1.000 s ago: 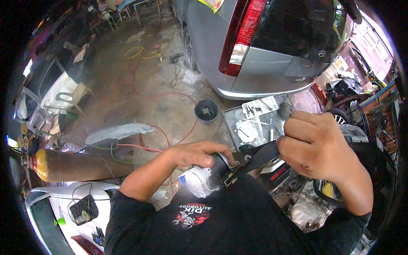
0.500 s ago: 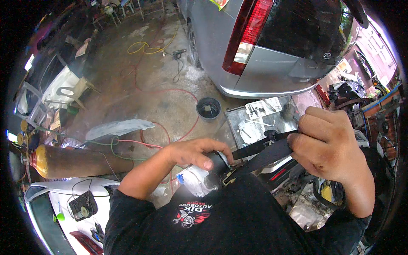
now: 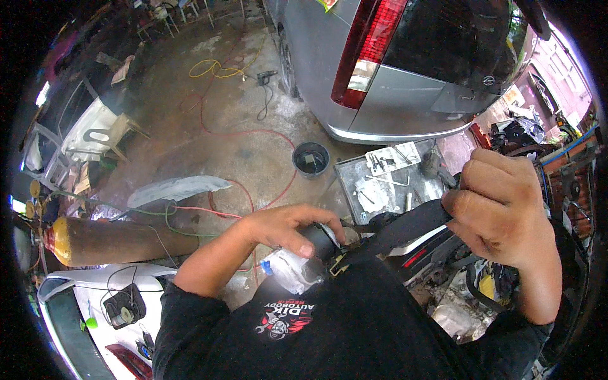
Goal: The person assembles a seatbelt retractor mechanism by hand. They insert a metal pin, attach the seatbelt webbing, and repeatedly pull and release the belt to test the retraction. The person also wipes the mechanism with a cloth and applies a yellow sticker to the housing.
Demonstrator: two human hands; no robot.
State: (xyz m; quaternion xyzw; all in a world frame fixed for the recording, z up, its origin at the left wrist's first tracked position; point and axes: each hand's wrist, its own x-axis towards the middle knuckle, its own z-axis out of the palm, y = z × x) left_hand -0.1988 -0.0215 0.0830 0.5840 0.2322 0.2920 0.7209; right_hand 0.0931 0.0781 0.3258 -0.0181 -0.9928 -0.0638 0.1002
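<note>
Close to my chest, my left hand (image 3: 285,228) curls over a dark rounded object (image 3: 323,240), its fingers round the far side and its thumb on the near side. What that object is cannot be made out. A crumpled white bundle (image 3: 290,269) with a blue bit sits just below the thumb. From the dark object a wide black strap (image 3: 402,231) runs to the right, with a brass-coloured buckle (image 3: 340,264) at its near end. My right hand (image 3: 497,206) is closed in a fist on the strap's other end, which it holds stretched.
Ahead stands a silver van (image 3: 405,107). A metal tray (image 3: 347,174) with tools and a black bucket (image 3: 310,158) lie before it. Hoses (image 3: 253,132) cross the floor; a brown gas cylinder (image 3: 126,242) lies left. Car parts (image 3: 456,316) crowd the right.
My right hand has shifted slightly right, drawing the strap with it. The strap's two strands now lie closer together. My left hand stays almost in place.
</note>
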